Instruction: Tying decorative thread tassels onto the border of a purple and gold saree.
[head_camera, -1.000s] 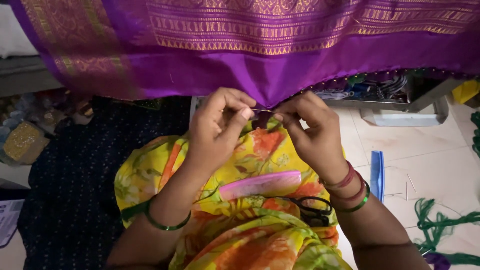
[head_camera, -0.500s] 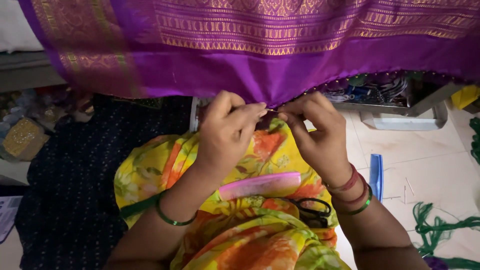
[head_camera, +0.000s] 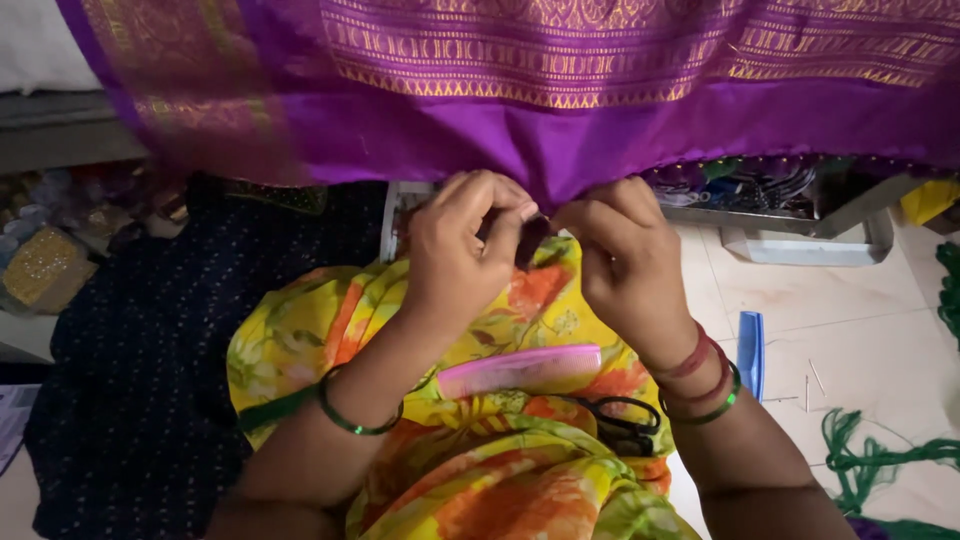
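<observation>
A purple cloth with gold woven bands hangs across the top of the view. My left hand pinches its lower edge with thumb and fingers. Close beside it, my right hand grips the same edge, the fingers curled in. The fingertips of both hands nearly touch at the hem. A pink comb lies on my lap, on yellow and orange flowered fabric, just below the hands. Black-handled scissors rest near my right wrist.
Dark dotted cloth covers the floor at left. A blue comb and a few pins lie on pale tiles at right, with green thread farther right. A metal tray of small items sits behind the purple cloth's edge.
Both hands have shifted slightly up and right along the purple hem, staying pinched on it. The cloth's edge has drawn in a little between the fingers.
</observation>
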